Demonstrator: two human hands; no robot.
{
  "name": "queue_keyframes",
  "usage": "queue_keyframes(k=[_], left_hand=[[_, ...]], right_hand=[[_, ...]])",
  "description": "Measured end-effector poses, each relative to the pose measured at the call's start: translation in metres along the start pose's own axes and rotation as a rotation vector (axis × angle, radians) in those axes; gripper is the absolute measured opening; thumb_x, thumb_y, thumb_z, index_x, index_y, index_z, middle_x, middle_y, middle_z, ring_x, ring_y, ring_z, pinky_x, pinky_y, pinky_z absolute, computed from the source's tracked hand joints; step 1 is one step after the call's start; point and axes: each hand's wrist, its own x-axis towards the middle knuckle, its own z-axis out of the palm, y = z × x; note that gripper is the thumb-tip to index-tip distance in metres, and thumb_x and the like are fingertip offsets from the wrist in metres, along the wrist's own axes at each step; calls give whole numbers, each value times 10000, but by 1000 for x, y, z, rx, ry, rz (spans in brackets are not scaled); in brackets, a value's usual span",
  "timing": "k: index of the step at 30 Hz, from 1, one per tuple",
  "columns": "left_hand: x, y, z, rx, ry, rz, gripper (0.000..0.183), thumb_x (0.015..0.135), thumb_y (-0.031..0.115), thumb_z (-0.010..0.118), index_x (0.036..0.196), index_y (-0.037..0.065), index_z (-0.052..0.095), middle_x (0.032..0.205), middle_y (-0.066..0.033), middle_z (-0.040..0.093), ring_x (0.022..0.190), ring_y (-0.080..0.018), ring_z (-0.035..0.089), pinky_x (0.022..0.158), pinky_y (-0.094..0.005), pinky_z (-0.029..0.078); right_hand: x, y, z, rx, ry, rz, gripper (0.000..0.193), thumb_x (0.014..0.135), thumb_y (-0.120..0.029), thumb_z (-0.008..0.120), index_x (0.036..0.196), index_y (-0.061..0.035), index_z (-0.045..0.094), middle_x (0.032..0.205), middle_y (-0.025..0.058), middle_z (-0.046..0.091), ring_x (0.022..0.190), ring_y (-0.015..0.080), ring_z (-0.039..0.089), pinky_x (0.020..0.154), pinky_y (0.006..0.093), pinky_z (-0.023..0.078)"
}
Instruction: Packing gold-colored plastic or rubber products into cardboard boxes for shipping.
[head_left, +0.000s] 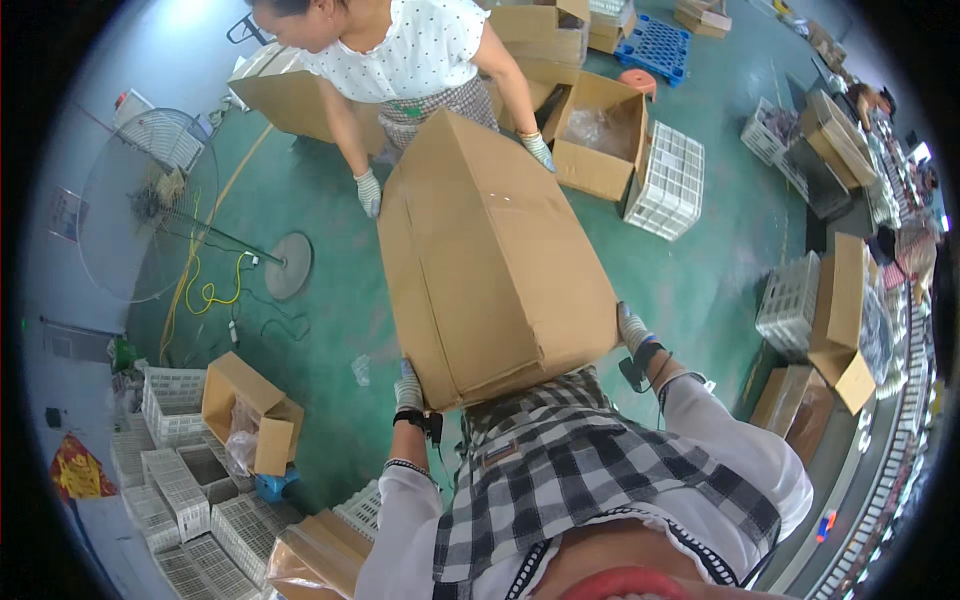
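Note:
A large brown cardboard box (470, 260) is held up between me and a co-worker (410, 60), its near end close to my checked apron. My left hand (408, 388), in a light glove, grips its near left corner. Against the near right corner presses my gloved right hand (632, 328). The fingers of both hands are partly hidden behind the cardboard. At the far end, the co-worker's two gloved hands hold the sides of the same box.
A standing fan (150, 205) with a round base and a yellow cable (215, 295) are on the left. White plastic crates (180, 490) are stacked at lower left beside an open carton (250, 415). Another open carton (600, 135) and a white crate (668, 180) stand beyond. A conveyor line (890, 440) runs along the right.

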Motion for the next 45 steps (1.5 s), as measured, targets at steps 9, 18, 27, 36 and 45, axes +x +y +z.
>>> queue_keyframes(k=[9, 18, 27, 36, 45], left_hand=[[186, 164, 102, 87, 27, -1, 754, 962, 686, 555, 1310, 23, 636, 1232, -129, 711, 1004, -306, 713, 837, -494, 597], [326, 355, 186, 179, 122, -56, 843, 971, 752, 446, 1324, 8, 626, 1187, -162, 719, 985, -312, 713, 844, -471, 582], [424, 427, 270, -36, 162, -56, 835, 958, 735, 480, 1319, 1, 645, 1153, -162, 730, 962, -310, 709, 833, -469, 568], [495, 503, 397, 313, 167, 122, 867, 906, 703, 614, 1141, -129, 686, 1014, -178, 738, 870, -269, 682, 765, -448, 552], [568, 571, 425, 527, 137, 38, 879, 923, 734, 499, 1290, -49, 657, 1284, -291, 666, 1211, -444, 626, 1034, -467, 477]], right_hand=[[143, -213, 42, 101, 122, -146, 744, 1021, -631, 423, 1274, 24, 670, 1220, 189, 713, 1116, 334, 665, 989, 456, 491], [268, -393, 94, 379, -29, -4, 724, 1037, -615, 411, 1351, 1, 626, 1269, 163, 692, 1150, 295, 630, 1019, 421, 481], [386, -535, 86, 406, -150, -39, 780, 1047, -640, 368, 1373, 29, 601, 1296, 172, 674, 1151, 297, 625, 1023, 427, 478], [492, -591, 43, 481, 7, 95, 823, 972, -651, 447, 1353, 63, 599, 1204, 189, 707, 1065, 335, 682, 907, 445, 540], [510, -613, 83, 803, -116, 111, 632, 1042, -541, 374, 1321, -31, 623, 1283, 126, 688, 1128, 302, 654, 967, 450, 530]])
